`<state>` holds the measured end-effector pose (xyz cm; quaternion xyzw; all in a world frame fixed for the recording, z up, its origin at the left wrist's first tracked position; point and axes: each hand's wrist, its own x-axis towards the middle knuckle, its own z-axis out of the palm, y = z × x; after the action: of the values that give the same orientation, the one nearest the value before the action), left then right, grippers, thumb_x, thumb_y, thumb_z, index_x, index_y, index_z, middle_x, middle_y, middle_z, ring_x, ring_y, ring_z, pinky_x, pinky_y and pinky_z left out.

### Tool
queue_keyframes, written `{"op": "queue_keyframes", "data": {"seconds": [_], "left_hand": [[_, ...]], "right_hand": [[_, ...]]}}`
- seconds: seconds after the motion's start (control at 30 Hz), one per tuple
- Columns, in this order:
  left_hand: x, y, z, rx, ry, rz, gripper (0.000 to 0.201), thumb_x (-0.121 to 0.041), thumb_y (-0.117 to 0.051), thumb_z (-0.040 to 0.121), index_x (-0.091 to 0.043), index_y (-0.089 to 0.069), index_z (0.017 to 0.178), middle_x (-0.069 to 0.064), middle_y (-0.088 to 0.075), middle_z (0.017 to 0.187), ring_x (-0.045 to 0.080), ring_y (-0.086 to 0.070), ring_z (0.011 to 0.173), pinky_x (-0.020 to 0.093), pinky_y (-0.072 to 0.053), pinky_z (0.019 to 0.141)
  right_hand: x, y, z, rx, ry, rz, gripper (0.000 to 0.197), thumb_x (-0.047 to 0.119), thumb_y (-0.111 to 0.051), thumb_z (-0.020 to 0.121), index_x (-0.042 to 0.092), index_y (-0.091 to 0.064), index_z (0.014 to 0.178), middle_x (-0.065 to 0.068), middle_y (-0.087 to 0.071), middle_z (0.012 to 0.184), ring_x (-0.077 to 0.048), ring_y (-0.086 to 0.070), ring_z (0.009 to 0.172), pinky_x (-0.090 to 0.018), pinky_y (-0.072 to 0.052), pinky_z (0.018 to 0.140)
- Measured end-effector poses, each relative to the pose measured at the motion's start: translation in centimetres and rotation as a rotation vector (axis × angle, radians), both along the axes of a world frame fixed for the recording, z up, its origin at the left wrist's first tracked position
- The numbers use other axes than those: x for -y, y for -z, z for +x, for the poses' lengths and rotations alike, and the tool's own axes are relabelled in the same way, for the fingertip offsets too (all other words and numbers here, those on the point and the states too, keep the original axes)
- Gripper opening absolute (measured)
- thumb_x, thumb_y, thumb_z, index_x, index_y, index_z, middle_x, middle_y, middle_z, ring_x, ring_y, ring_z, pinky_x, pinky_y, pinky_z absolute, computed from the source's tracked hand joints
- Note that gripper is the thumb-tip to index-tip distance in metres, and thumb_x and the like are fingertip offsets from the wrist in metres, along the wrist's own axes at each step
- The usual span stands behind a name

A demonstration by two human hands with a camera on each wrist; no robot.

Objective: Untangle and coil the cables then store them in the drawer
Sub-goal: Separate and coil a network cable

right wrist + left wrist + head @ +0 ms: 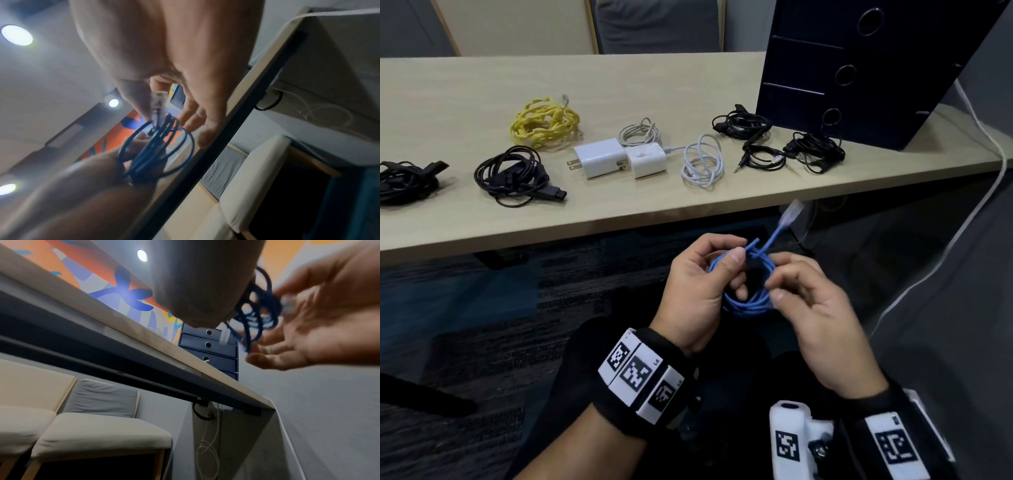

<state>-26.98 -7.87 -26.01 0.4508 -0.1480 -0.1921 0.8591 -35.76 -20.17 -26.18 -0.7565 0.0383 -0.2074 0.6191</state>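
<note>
Low in the frame's centre, below the table [619,205] edge, the left hand [698,291] pinches the blue cable [748,303] coil while the right hand [811,308], fingers curled, nips its side; light and springy, it is best gripped across all loops.

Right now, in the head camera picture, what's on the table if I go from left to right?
Black cable bundle → black cable with plug → yellow cable → white chargers → white coiled cable → black cables → dark drawer unit.
</note>
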Motion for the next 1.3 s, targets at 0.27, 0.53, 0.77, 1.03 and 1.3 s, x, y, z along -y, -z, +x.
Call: {"op": "queue_keyframes", "data": {"seconds": [0.27,0.53,0.77,1.03,1.3], "left_hand": [[-0.2,-0.5,-0.1,-0.053,0.068,0.046,0.011,0.004,-0.045,0.095,-0.002,-0.054,0.092,-0.005,-0.040,0.056,0.004,-0.028,0.045,0.014,-0.026,0.038],[-0.3,-0.2,-0.5,0.050,0.124,0.124,0.003,-0.007,-0.056,0.088,-0.008,-0.058,0.090,-0.006,-0.040,0.054,0.004,-0.027,0.043,0.017,-0.023,0.039],[-0.3,0.4,-0.9,0.092,0.131,0.203,0.021,-0.003,-0.054,0.093,-0.011,-0.060,0.111,-0.006,-0.051,0.064,0.005,-0.038,0.046,0.015,-0.028,0.041],[-0.4,0.0,-0.5,0.058,0.239,0.246,0.008,-0.003,-0.048,0.097,-0.008,-0.054,0.094,-0.012,-0.041,0.054,0.000,-0.028,0.043,0.013,-0.025,0.039],[-0.7,-0.1,-0.3,0.046,0.249,0.210,0.007,-0.014,-0.054,0.084,-0.008,-0.055,0.089,-0.009,-0.038,0.054,0.001,-0.028,0.043,0.013,-0.025,0.039]], "right_hand": [[0.0,-0.8,-0.1,-0.023,-0.006,0.051,0.009,0.036,-0.066,0.076,0.032,-0.059,0.080,0.002,-0.067,0.103,-0.017,-0.063,0.090,-0.021,-0.051,0.072],[0.7,-1.5,0.2,-0.138,-0.037,-0.059,0.037,0.042,-0.064,0.080,0.049,-0.059,0.115,0.013,-0.065,0.112,-0.013,-0.065,0.091,-0.027,-0.052,0.085],[1.1,-0.9,0.9,-0.208,-0.019,-0.066,0.013,0.031,-0.061,0.086,0.030,-0.070,0.096,0.005,-0.073,0.095,-0.012,-0.068,0.090,-0.039,-0.052,0.090],[1.2,-1.1,1.8,-0.056,-0.017,0.060,0.051,0.017,-0.067,0.083,0.047,-0.049,0.119,0.001,-0.067,0.103,-0.014,-0.066,0.084,-0.030,-0.053,0.086],[2.3,-1.2,1.6,-0.075,0.110,-0.292,0.013,0.027,-0.070,0.081,0.032,-0.066,0.092,0.007,-0.064,0.102,-0.009,-0.065,0.092,-0.022,-0.051,0.080]]}}
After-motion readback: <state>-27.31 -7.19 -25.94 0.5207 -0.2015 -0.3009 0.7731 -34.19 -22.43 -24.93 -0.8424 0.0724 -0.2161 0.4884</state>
